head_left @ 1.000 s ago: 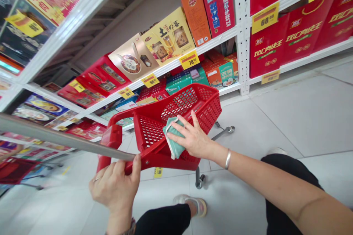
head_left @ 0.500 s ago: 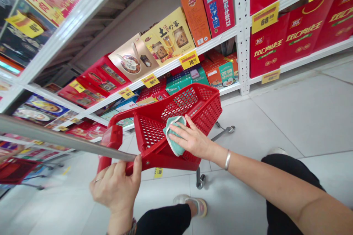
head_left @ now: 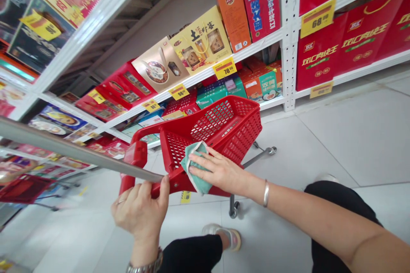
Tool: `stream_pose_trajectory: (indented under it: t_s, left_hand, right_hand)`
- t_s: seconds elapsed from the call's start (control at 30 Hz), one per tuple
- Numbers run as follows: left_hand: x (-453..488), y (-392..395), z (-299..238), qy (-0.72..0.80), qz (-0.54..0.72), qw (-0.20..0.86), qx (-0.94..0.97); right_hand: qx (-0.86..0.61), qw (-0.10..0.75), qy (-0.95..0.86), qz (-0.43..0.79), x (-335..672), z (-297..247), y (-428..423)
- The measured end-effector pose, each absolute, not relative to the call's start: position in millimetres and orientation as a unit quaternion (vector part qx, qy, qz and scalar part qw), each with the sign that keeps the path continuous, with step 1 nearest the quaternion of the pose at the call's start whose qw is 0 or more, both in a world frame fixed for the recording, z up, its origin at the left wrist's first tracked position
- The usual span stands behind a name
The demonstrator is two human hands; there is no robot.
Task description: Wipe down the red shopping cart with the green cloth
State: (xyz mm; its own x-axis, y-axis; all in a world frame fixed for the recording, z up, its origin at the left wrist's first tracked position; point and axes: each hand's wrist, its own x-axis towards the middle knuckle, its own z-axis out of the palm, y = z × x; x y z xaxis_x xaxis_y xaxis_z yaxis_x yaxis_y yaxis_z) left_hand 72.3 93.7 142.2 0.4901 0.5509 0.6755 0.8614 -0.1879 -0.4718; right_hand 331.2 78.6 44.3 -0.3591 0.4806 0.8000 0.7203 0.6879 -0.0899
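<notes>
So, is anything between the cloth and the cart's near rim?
Nothing visible: under the right hand, the green cloth lies over the near rim of the red cart. The left hand is to one side, on the handle.

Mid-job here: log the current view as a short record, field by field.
Left hand: closed around the handle, beside the end of the grey bar
Right hand: fingers extended over the cloth
Cloth: green, pale edging, at the near rim of the cart
Cart: red, perforated sides, on wheels
Wrists: watch left, bracelet right
Behind: shelves of boxes
Far left: another cart, blurred
</notes>
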Motion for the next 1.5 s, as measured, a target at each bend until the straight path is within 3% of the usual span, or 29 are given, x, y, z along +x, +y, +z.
stream_pose_trajectory:
  t_s: [0.37, 0.67, 0.9, 1.13, 1.5]
  left_hand:
    - [73.5, 94.5, 143.1, -0.485, -0.178, 0.424, -0.744]
    - [75.4, 92.8, 144.2, -0.49, -0.193, 0.406, -0.747]
    - [86.9, 87.0, 148.4, -0.5, -0.212, 0.392, -0.742]
    - [100.9, 82.9, 150.4, -0.53, -0.25, 0.347, -0.732]
    - [100.2, 78.9, 147.0, -0.514, -0.242, 0.358, -0.741]
  right_hand:
    - [-0.37, 0.388, -0.844, -0.015, 339.3, 67.0, 61.8]
    - [-0.398, 0.429, -0.801, -0.13, 335.6, 51.3, 79.0]
    - [-0.355, 0.511, -0.753, -0.214, 338.2, 50.9, 87.7]
    - [-0.365, 0.561, -0.706, -0.232, 352.6, 60.0, 93.7]
    - [-0.373, 0.549, -0.709, -0.239, 339.9, 25.0, 110.0]
